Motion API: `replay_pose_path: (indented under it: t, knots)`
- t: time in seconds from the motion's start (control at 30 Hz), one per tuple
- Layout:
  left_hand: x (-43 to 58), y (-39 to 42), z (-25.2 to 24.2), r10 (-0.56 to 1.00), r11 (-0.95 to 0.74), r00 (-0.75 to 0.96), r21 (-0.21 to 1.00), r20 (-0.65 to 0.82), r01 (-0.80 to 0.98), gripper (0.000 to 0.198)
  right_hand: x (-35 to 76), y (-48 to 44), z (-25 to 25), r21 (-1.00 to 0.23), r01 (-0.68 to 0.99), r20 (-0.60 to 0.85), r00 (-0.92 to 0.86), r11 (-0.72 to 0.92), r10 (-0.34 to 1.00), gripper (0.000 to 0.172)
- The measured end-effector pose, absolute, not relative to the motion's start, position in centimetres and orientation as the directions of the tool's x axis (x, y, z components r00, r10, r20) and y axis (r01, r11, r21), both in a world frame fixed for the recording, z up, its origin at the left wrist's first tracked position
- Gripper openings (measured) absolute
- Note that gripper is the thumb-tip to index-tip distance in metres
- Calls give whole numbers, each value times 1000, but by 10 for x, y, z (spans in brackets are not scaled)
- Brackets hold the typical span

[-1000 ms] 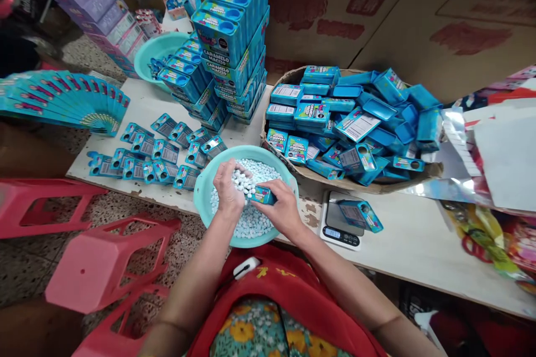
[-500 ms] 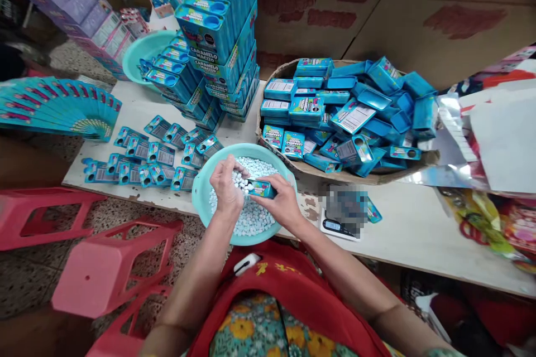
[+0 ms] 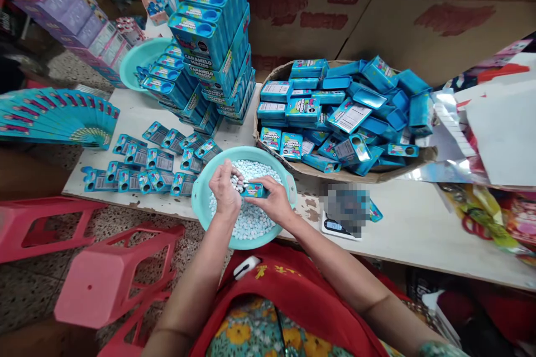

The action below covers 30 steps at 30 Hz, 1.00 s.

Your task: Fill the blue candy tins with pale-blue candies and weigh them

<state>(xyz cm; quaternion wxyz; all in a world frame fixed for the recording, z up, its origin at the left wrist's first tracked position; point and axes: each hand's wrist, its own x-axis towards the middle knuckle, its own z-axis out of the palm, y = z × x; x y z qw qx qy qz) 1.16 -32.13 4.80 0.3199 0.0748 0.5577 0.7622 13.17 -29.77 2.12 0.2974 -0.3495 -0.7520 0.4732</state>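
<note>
My left hand (image 3: 226,188) is cupped around a small heap of white candies (image 3: 237,179), over a turquoise basin (image 3: 201,201) of pale round candies (image 3: 253,220). My right hand (image 3: 274,198) grips a small blue tin (image 3: 253,189) by its sides, lying almost level. The tin's left end meets the candies in my left palm. How full the tin is cannot be seen.
Several blue tins (image 3: 154,160) lie left of the basin, before tall stacks of tins (image 3: 196,33). A cardboard tray (image 3: 335,170) heaped with tins stands behind. Right of the basin is a small scale (image 3: 335,227). Red stools (image 3: 90,287) stand at lower left.
My right hand has brought the tin slightly left, closer to my left palm. Fewer candies show in the left hand. The whole view has shifted a little.
</note>
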Motion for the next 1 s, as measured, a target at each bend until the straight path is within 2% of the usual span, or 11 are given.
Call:
replay_pose_path:
  t: [0.1, 0.27, 0.47, 0.57, 0.63, 0.67, 0.7, 0.77, 0.8, 0.87, 1.0]
  knots:
    - [9, -319, 43, 538, -194, -818, 915, -202, -354, 36, 132, -298, 23, -919, 228, 144, -568, 323, 810, 40]
    - [20, -318, 45, 613, -116, -755, 918, -233, -378, 39, 136, -300, 24, -913, 269, 124, -533, 307, 837, 39]
    - [18, -321, 67, 633, -177, -727, 865, -265, -470, 41, 153, -298, 26, -972, 155, 72, -522, 178, 850, 40]
    - [8, -323, 61, 610, -132, -744, 891, -273, -435, 40, 166, -300, 33, -989, 104, 38, -510, 105, 860, 40]
    - [1, -327, 40, 627, 15, -743, 957, -235, -290, 35, 177, -304, 37, -994, 75, 33, -509, 82, 860, 42]
    - [-1, -330, 26, 665, 128, -717, 978, -206, -162, 31, 184, -307, 39, -995, 61, 34, -510, 75, 859, 42]
    - [-2, -333, 11, 734, 261, -653, 965, -187, 16, 24, 191, -310, 40, -996, 48, 36, -513, 71, 857, 43]
    - [-2, -340, -20, 851, 418, -488, 812, -193, 407, 11, 206, -316, 41, -998, 32, 31, -519, 56, 854, 44]
    - [-1, -344, -32, 878, 437, -434, 714, -205, 547, 12, 215, -319, 41, -999, 31, 22, -516, 44, 856, 45]
    - [2, -349, -47, 901, 427, -387, 559, -195, 711, 20, 234, -325, 40, -999, 38, -6, -492, 15, 871, 45]
    - [6, -350, -46, 919, 392, -369, 447, -142, 804, 26, 272, -332, 39, -998, 62, -44, -405, -20, 913, 45]
